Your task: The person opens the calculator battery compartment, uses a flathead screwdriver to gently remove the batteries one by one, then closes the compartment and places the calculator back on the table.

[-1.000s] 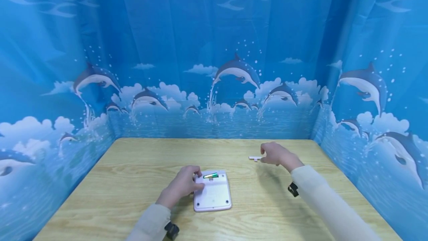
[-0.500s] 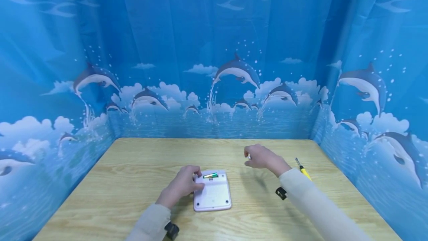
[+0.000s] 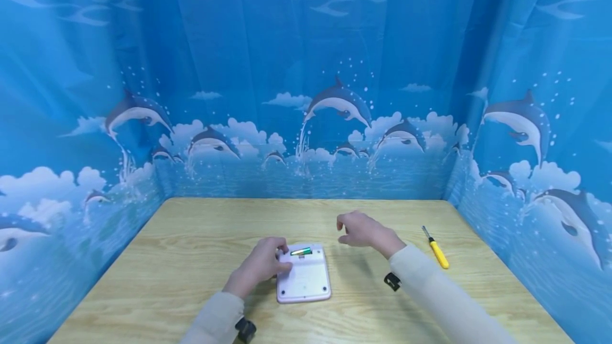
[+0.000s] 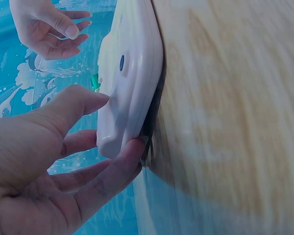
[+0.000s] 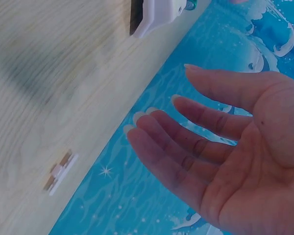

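2 hands [image 3: 258, 262] [image 3: 364, 229], 1 device [image 3: 306, 280], 1 battery [image 3: 301, 251]

Booth, dolphin-print curtains [image 3: 287, 31] round a table [image 3: 191, 259]

Left edge of white device [image 3: 306, 277]: blocked by left hand [image 3: 260, 261], thumb over the top, fingertips at the side. Battery [image 3: 300, 251] is reachable from above and from the right; index finger crowds its left end. Right hand [image 3: 363, 230] hangs above the table [image 3: 215, 222], with a bare lane between it and the device. Small white cover [image 5: 62, 172] lies below the palm, apart from it. Screwdriver [image 3: 436, 248] obstructs the tabletop right of the right forearm. Curtain [image 3: 287, 41] walls off the far edge and both sides.
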A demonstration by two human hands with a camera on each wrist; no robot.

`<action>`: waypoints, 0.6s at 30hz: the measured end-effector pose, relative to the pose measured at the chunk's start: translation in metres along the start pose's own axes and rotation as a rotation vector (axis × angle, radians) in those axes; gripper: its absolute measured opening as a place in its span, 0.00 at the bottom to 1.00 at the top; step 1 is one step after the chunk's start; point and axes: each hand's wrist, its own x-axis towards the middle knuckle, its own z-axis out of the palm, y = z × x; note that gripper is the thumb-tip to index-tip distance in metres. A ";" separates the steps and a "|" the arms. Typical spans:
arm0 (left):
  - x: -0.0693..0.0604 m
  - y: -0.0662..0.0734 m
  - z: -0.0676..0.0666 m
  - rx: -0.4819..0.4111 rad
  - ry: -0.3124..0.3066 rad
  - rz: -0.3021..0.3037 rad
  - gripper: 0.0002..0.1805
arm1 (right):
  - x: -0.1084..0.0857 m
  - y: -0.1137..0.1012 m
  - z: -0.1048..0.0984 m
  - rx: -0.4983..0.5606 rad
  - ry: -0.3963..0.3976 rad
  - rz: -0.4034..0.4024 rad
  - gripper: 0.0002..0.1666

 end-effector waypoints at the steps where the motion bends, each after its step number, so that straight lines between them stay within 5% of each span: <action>1: 0.000 0.000 0.000 -0.001 0.001 -0.001 0.15 | 0.000 -0.002 0.000 0.000 -0.002 -0.005 0.13; 18: 0.001 0.002 -0.002 0.003 -0.009 0.001 0.14 | 0.011 -0.026 0.011 0.005 -0.023 -0.075 0.14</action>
